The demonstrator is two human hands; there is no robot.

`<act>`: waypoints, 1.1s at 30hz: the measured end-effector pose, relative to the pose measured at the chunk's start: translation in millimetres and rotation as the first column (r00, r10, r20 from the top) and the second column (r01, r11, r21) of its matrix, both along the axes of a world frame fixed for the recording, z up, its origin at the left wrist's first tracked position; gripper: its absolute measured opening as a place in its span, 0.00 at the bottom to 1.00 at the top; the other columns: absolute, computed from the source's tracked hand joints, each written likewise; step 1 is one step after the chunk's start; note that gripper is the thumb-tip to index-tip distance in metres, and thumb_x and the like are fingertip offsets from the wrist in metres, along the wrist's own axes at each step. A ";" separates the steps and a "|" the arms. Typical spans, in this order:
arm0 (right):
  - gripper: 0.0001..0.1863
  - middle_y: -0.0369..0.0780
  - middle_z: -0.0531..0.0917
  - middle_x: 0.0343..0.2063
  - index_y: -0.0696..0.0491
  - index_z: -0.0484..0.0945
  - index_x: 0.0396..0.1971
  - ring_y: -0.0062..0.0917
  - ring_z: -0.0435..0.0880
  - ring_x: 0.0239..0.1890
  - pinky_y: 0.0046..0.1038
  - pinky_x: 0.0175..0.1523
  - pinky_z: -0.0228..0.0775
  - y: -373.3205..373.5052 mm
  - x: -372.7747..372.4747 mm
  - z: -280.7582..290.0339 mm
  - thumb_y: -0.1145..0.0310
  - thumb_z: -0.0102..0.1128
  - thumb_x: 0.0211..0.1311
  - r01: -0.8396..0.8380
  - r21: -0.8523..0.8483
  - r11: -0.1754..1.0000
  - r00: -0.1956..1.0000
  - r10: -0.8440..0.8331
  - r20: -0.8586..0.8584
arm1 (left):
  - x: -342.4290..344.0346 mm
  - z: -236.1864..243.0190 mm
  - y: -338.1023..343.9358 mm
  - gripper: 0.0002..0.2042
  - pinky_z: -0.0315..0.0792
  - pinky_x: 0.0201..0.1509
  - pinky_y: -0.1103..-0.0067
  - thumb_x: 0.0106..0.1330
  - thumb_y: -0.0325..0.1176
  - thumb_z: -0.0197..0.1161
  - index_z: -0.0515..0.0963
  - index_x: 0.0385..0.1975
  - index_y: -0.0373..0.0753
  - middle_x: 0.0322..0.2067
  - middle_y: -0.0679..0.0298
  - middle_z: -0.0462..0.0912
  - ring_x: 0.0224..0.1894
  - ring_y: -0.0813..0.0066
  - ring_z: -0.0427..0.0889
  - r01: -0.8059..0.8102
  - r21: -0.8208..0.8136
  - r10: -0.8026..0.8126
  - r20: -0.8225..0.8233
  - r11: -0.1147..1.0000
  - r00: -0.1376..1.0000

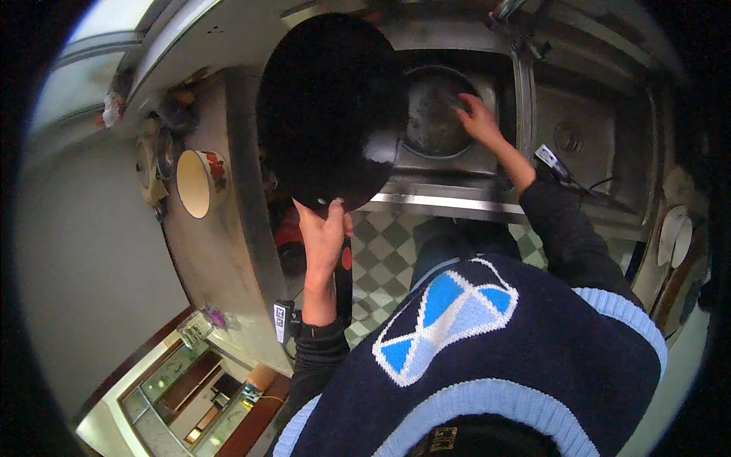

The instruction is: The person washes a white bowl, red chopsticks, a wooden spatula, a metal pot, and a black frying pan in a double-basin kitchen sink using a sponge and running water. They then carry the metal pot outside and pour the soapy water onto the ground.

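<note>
A large black wok (331, 107) is held up by my left hand (324, 232), closed at its near edge beside two rivets. Its handle is mostly hidden in the grip. To the right, a round dark pan or basin (434, 114) sits inside the left sink bowl (487, 171), its left edge covered by the wok. Over that round vessel's right side reaches my right hand (480, 123), thumb and fingers slightly curled and apart. I see nothing between them. Whether the fingertips touch the vessel cannot be made out.
A second sink bowl (571, 137) lies to the right, with a faucet (506, 9) at the back. On the left counter (213, 259) stands a cream enamel pot (196, 183) with a floral pattern. White dishes (675, 232) are at the far right. Checkered floor (381, 251) shows below.
</note>
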State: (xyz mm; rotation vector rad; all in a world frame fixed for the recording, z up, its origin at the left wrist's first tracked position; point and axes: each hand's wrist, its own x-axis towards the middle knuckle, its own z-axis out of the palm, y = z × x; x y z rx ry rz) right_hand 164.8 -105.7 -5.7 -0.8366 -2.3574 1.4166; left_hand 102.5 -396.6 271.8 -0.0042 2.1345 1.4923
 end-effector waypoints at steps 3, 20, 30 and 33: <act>0.22 0.44 0.78 0.40 0.55 0.70 0.48 0.31 0.78 0.38 0.30 0.43 0.70 -9.8 27.2 39.0 0.57 0.53 0.58 0.066 -0.384 0.921 0.998 -0.053 0.047 | 12.1 -9.9 -22.2 0.09 0.62 0.14 0.79 0.58 0.23 0.49 0.61 0.38 0.38 0.18 0.67 0.65 0.15 0.76 0.66 -0.145 0.173 0.112 0.188 0.974 0.976; 0.29 0.40 0.79 0.39 0.56 0.70 0.46 0.20 0.76 0.38 0.24 0.44 0.68 77.7 180.8 194.8 0.46 0.31 0.66 0.563 -0.507 0.652 0.731 -0.680 -0.063 | 31.4 -52.8 103.0 0.15 0.56 0.16 0.84 0.60 0.25 0.49 0.55 0.14 0.40 0.14 0.68 0.59 0.16 0.81 0.60 0.170 0.443 -0.466 0.739 0.880 0.486; 0.11 0.36 0.79 0.35 0.57 0.74 0.40 0.18 0.76 0.39 0.20 0.44 0.67 251.1 44.5 160.4 0.68 0.49 0.62 0.589 -0.065 0.806 0.765 -0.581 -0.277 | -26.6 -215.6 416.9 0.04 0.60 0.21 0.82 0.54 0.22 0.46 0.59 0.23 0.32 0.16 0.63 0.62 0.17 0.75 0.64 -0.071 0.339 -0.328 0.936 0.938 0.130; 0.12 0.37 0.79 0.39 0.56 0.73 0.43 0.18 0.75 0.42 0.20 0.48 0.65 303.5 -41.7 143.5 0.67 0.48 0.63 0.579 -0.116 0.807 0.796 -0.590 -0.134 | -96.5 -266.3 468.5 0.03 0.64 0.21 0.80 0.54 0.21 0.46 0.60 0.21 0.32 0.16 0.63 0.64 0.17 0.74 0.66 0.037 0.364 -0.359 0.889 0.931 0.284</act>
